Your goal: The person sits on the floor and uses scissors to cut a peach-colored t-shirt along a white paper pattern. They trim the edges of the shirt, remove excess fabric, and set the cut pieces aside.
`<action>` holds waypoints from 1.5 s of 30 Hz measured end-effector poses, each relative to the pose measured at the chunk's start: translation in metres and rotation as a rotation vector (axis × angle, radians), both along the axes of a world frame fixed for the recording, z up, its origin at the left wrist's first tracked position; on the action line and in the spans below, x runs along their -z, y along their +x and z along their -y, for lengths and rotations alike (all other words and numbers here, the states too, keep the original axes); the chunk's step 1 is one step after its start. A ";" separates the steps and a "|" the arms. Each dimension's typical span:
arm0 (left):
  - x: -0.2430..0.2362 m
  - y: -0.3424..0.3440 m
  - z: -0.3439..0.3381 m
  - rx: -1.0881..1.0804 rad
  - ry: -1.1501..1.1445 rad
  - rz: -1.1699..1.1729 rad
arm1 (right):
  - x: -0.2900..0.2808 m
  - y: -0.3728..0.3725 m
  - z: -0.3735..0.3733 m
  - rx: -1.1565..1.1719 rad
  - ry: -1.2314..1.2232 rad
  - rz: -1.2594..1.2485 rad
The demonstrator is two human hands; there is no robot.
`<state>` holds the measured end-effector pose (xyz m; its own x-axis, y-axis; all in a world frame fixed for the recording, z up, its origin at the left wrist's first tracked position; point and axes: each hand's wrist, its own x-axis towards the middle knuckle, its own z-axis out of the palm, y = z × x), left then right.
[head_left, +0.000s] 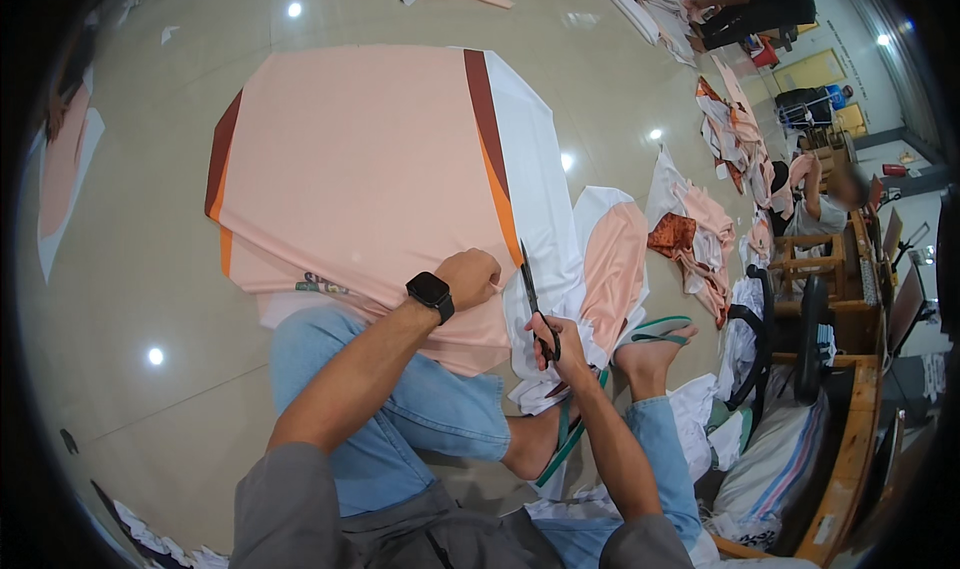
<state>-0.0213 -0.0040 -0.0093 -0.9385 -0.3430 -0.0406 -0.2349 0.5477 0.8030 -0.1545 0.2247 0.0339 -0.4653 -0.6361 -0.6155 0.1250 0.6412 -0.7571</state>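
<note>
A large peach fabric panel [355, 139] with maroon and orange side bands and a white right margin [535, 159] lies on the floor, its lower part over my jeans-clad leg. My left hand [470, 279], with a black watch on the wrist, pinches the peach fabric near its lower right, beside the orange band. My right hand [555, 339] grips black scissors [530, 284], their blades pointing up along the border between orange band and white margin. A peach-and-white cut piece [615, 269] lies just right of the scissors.
More fabric heaps [690, 249] lie along the right and top. At right are a seated person [820, 209], a black chair [810, 339], wooden furniture [850, 449] and a striped sack [765, 474]. Another person [750, 4] is at top right; a hand [58, 114] shows at far left.
</note>
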 end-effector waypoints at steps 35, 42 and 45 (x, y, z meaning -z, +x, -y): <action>-0.005 0.000 0.008 0.037 0.047 0.027 | 0.011 -0.033 0.065 -0.237 0.028 -0.133; 0.003 0.001 0.007 0.017 0.071 0.009 | 0.005 -0.034 0.091 -0.112 -0.045 -0.009; -0.001 0.001 0.008 0.001 0.087 0.003 | 0.001 -0.039 0.102 -0.125 -0.049 0.007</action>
